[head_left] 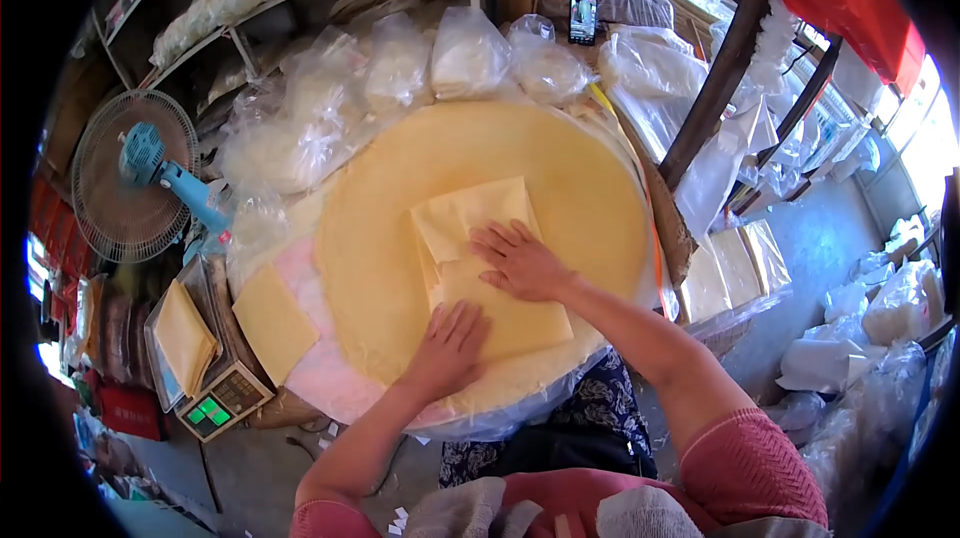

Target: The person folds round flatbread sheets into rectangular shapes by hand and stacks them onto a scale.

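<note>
A wide round stack of thin pale-yellow sheets (590, 178) lies in front of me. On it sits a folded yellow sheet (485, 206), squared off, with a flap turned over towards its middle. My right hand (525, 263) rests flat on this fold, fingers spread and pointing left. My left hand (452, 346) lies at the fold's lower left edge, with its fingers stretched out and palm down. Neither hand grips anything. The palms hide part of the fold.
At the left, a digital scale (222, 403) with a green display bears folded yellow sheets (183, 338). Another folded sheet (275, 323) lies beside it. A fan (140, 173) stands behind. Filled plastic bags (470, 53) line the back, with a phone (583, 20) near them.
</note>
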A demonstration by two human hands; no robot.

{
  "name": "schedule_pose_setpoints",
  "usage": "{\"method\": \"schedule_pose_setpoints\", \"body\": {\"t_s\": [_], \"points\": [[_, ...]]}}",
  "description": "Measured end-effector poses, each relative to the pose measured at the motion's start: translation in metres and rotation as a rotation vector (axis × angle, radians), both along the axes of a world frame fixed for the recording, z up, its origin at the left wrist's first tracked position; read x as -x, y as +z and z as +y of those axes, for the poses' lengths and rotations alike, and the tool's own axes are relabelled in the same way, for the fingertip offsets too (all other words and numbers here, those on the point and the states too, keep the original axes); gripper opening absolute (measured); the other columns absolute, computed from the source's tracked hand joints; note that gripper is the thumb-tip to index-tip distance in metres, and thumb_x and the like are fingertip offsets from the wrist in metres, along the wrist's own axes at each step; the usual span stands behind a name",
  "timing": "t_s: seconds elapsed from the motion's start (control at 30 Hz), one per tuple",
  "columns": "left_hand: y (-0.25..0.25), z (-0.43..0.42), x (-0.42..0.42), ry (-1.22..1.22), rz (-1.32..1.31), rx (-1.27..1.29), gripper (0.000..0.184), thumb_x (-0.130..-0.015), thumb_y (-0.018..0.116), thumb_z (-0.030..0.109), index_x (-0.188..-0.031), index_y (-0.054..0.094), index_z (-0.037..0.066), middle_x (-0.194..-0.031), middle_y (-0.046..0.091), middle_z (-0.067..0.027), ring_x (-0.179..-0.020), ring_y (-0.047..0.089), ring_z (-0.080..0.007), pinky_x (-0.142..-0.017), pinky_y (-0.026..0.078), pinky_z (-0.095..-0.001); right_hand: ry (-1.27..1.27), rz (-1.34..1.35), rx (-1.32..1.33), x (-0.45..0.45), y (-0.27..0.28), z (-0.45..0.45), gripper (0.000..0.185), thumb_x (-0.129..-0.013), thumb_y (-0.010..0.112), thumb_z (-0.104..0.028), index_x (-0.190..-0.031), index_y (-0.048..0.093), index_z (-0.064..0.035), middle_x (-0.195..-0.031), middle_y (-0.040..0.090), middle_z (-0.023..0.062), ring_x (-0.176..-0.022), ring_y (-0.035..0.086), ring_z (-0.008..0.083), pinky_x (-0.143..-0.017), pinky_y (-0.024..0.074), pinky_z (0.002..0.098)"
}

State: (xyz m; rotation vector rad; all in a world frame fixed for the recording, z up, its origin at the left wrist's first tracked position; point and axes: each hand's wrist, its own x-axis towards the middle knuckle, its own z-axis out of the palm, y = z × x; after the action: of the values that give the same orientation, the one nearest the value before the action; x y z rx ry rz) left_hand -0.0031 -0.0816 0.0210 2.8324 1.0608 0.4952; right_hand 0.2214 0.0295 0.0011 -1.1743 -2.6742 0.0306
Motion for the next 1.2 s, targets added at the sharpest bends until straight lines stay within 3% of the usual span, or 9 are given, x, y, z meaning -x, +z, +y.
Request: {"method": "schedule_pose_setpoints", "body": {"t_s": [0.33, 0.43, 0.53, 0.63, 0.73, 0.83, 0.93, 1.07, 1.2], "points": [[-0.003, 0.041, 0.038, 0.063, -0.243, -0.027, 0.024, -0.080, 0.062, 0.009, -0.104, 0.058, 0.006, -0.115, 0.062, -0.0100, -0.119, 0.053, -0.0305, -0.106, 0.034, -0.0511, 0.044, 0.053, 0.140, -0.003, 0.006, -0.001, 0.056, -0.097, 0.037, -0.046, -0.142, 0.039, -0.0119, -0.151, 0.032, 0.0063, -0.142, 0.022, 0.0264, -0.115, 0.0137, 0.0485], [0.000, 0.013, 0.047, 0.142, -0.476, 0.148, 0.016, -0.087, 0.060, 0.014, -0.099, 0.055, 0.004, -0.096, 0.065, -0.0126, -0.101, 0.063, -0.0311, -0.091, 0.046, -0.0453, 0.171, 0.233, 0.575, -0.019, 0.011, -0.026, 0.058, -0.099, 0.032, -0.049, -0.141, 0.041, -0.0097, -0.149, 0.037, 0.0073, -0.139, 0.029, 0.0254, -0.114, 0.0180, 0.0469], [0.019, -0.007, 0.041, 0.510, -0.609, 0.458, 0.015, -0.093, 0.054, 0.015, -0.098, 0.049, 0.002, -0.077, 0.060, -0.0145, -0.072, 0.061, -0.0345, -0.068, 0.049, -0.0399, 0.099, 1.058, 1.572, -0.039, 0.018, -0.046, 0.061, -0.100, 0.028, -0.052, -0.138, 0.044, -0.0072, -0.143, 0.044, 0.0096, -0.133, 0.040, 0.0230, -0.111, 0.0274, 0.0410], [0.008, 0.014, 0.031, 0.639, -0.598, 0.357, 0.021, -0.097, 0.052, 0.021, -0.093, 0.046, 0.002, -0.066, 0.056, -0.0140, -0.059, 0.056, -0.0340, -0.054, 0.044, -0.0393, -0.075, 1.723, 1.526, -0.036, 0.033, -0.061, 0.059, -0.099, 0.034, -0.051, -0.135, 0.047, -0.0059, -0.137, 0.050, 0.0110, -0.125, 0.047, 0.0175, -0.107, 0.0354, 0.0330], [-0.011, 0.039, 0.023, 0.722, -0.603, 0.281, 0.024, -0.095, 0.055, 0.024, -0.092, 0.046, 0.002, -0.064, 0.055, -0.0136, -0.058, 0.055, -0.0316, -0.055, 0.044, -0.0381, -0.271, 1.556, 1.098, -0.022, 0.027, -0.058, 0.044, -0.097, 0.048, -0.042, -0.118, 0.059, -0.0057, -0.112, 0.063, 0.0066, -0.099, 0.059, 0.0141, -0.086, 0.0462, 0.0298], [-0.016, 0.043, 0.023, 0.761, -0.699, 0.360, 0.025, -0.092, 0.060, 0.022, -0.100, 0.050, 0.000, -0.067, 0.059, -0.0119, -0.058, 0.057, -0.0264, -0.055, 0.045, -0.0350, -0.557, 1.120, 0.703, -0.021, -0.008, -0.043, 0.023, -0.093, 0.059, -0.029, -0.089, 0.062, -0.0058, -0.077, 0.060, -0.0013, -0.068, 0.052, 0.0128, -0.061, 0.0422, 0.0314], [0.001, 0.028, 0.026, 0.710, -0.884, 0.495, 0.033, -0.089, 0.063, 0.017, -0.113, 0.051, -0.001, -0.071, 0.062, -0.0094, -0.060, 0.058, -0.0196, -0.058, 0.047, -0.0318, -0.709, 1.072, 0.524, -0.004, 0.011, -0.057, 0.026, -0.089, 0.062, -0.021, -0.073, 0.052, -0.0038, -0.060, 0.046, -0.0002, -0.056, 0.038, 0.0143, -0.051, 0.0331, 0.0350], [-0.010, 0.010, 0.033, 0.620, -1.055, 0.580, 0.046, -0.086, 0.065, 0.011, -0.128, 0.047, 0.000, -0.083, 0.064, -0.0078, -0.063, 0.059, -0.0131, -0.060, 0.049, -0.0286, -0.715, 0.991, 0.356, -0.002, -0.003, -0.058, 0.026, -0.087, 0.063, -0.022, -0.077, 0.051, -0.0001, -0.061, 0.049, 0.0103, -0.057, 0.044, 0.0186, -0.052, 0.0371, 0.0370], [-0.007, 0.024, 0.023, 0.740, -0.674, 0.222, 0.054, -0.084, 0.066, 0.012, -0.134, 0.045, 0.005, -0.116, 0.056, -0.0141, -0.095, 0.058, -0.0225, -0.081, 0.047, -0.0374, -0.740, 0.965, 0.248, 0.003, -0.014, -0.057, 0.023, -0.086, 0.062, -0.021, -0.083, 0.054, 0.0011, -0.070, 0.057, 0.0186, -0.065, 0.056, 0.0274, -0.059, 0.0426, 0.0402]]}}
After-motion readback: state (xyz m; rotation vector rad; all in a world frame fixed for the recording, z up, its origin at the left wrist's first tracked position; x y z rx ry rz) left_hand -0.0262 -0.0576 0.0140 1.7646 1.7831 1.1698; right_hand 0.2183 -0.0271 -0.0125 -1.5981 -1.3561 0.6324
